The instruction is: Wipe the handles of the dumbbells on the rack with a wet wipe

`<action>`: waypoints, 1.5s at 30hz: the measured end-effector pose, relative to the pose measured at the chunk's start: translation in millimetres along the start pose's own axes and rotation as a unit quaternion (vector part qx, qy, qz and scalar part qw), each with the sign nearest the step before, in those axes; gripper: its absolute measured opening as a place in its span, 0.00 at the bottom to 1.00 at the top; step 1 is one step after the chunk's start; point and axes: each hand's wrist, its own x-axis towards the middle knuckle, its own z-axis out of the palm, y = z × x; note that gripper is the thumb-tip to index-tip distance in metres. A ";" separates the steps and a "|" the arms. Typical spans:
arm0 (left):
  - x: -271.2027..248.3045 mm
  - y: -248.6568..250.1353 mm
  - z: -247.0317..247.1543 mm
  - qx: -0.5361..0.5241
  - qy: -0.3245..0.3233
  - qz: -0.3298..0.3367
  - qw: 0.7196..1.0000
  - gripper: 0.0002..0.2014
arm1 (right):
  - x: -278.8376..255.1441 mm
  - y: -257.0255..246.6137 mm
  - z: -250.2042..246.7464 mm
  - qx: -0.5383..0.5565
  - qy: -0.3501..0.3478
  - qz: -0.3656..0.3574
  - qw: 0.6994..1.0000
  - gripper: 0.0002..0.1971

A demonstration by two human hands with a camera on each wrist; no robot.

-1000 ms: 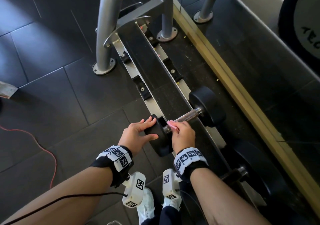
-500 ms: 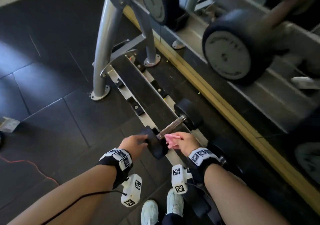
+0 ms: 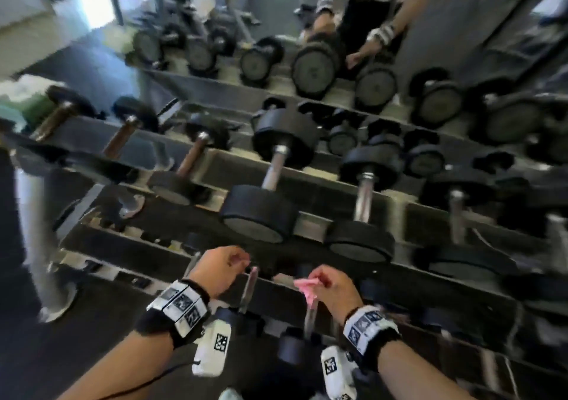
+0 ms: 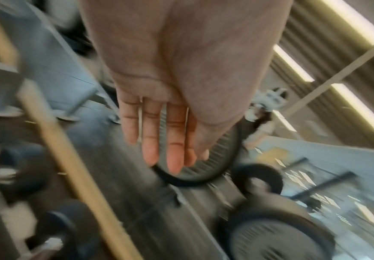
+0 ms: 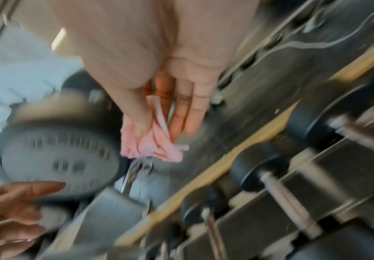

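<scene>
Gym rack (image 3: 310, 218) fills your view, dumbbell tiers rising ahead of both hands, mirror behind. Your right hand (image 3: 333, 289) pinches pink wet wipe (image 3: 305, 287) between thumb and fingers; your left hand (image 3: 216, 270) empty, fingers straight in wrist view. Nearest handle (image 3: 249, 285) lies between your hands, long axis running away from you, nearer left hand. Versus earlier frames: both hands off floor-tier dumbbell, your gaze lifted to upper tiers.
</scene>
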 end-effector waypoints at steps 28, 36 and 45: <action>-215.5 584.6 689.4 0.108 -0.393 0.408 0.817 0.06 | -661.1 431.8 -629.3 -0.102 0.755 0.156 0.629 0.13; -200.9 694.9 817.9 0.120 -0.412 0.416 0.802 0.09 | -641.3 603.0 -718.0 0.068 0.553 0.408 0.724 0.39; -212.0 758.4 890.5 0.196 -0.435 0.432 0.765 0.09 | -706.7 597.7 -776.7 0.106 0.644 0.355 0.669 0.45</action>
